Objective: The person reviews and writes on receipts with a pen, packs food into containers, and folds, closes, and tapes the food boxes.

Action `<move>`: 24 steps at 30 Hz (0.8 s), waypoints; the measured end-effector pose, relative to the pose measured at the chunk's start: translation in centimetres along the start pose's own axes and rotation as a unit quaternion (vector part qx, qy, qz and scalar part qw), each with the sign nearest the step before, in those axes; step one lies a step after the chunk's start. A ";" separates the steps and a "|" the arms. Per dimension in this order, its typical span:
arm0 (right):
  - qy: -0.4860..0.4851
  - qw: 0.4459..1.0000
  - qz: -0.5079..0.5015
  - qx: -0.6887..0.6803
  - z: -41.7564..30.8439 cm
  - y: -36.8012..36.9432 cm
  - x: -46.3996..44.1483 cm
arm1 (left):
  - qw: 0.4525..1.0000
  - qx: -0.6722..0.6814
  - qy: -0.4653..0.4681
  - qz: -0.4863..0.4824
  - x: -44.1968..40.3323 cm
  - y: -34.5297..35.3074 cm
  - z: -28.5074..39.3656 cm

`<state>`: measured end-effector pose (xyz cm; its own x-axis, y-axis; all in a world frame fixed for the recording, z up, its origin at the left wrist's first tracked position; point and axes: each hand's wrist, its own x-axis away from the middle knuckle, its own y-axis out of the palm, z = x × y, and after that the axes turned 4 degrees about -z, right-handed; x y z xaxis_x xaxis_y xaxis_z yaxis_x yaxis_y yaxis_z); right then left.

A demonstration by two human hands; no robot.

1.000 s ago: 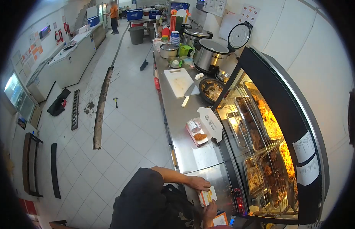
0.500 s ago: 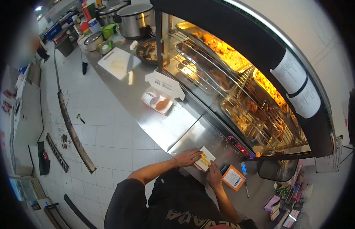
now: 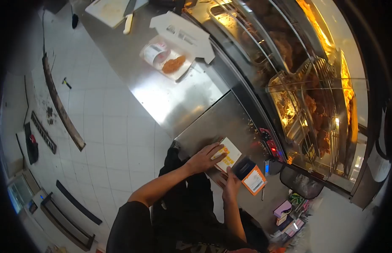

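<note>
the left arm (image 3: 162, 183) bends at the elbow, left hand (image 3: 203, 159) palm down, fingers extended; the right hand (image 3: 231, 185) has its thumb extended, fingers curled.

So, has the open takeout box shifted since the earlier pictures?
No; the open takeout box still sits on the far side of the counter seam, its lid beside the display case.

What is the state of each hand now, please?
Left hand: open, fingers lying on the white box.
Right hand: thumb at the box's near edge; whether it grips cannot be told.
</note>
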<state>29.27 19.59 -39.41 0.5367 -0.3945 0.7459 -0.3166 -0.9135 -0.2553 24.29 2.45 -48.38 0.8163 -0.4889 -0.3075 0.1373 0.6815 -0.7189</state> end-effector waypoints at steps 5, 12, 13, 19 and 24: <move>0.047 0.998 -0.011 -0.026 -1.7 1.0 0.8 | 0.999 0.007 -0.002 0.037 0.0 0.1 -0.3; -0.021 0.997 -0.016 -0.073 0.0 1.2 0.4 | 0.999 -0.005 -0.006 0.046 0.3 -0.2 -0.1; -0.016 0.996 -0.019 -0.083 0.1 1.0 0.3 | 0.999 -0.006 -0.007 0.046 0.4 0.0 0.1; -0.027 0.993 -0.044 -0.106 1.6 -0.2 -1.6 | 0.998 0.004 -0.011 0.059 0.4 0.1 0.6; -0.064 0.986 -0.087 -0.126 2.5 -0.3 -2.0 | 0.995 -0.012 0.009 0.097 0.3 1.0 0.5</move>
<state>30.27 20.42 -42.40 0.6895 -0.2578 0.6768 -0.3869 -0.9211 0.0433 24.96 3.26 -48.86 0.8164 -0.3583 -0.4529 -0.0366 0.7506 -0.6597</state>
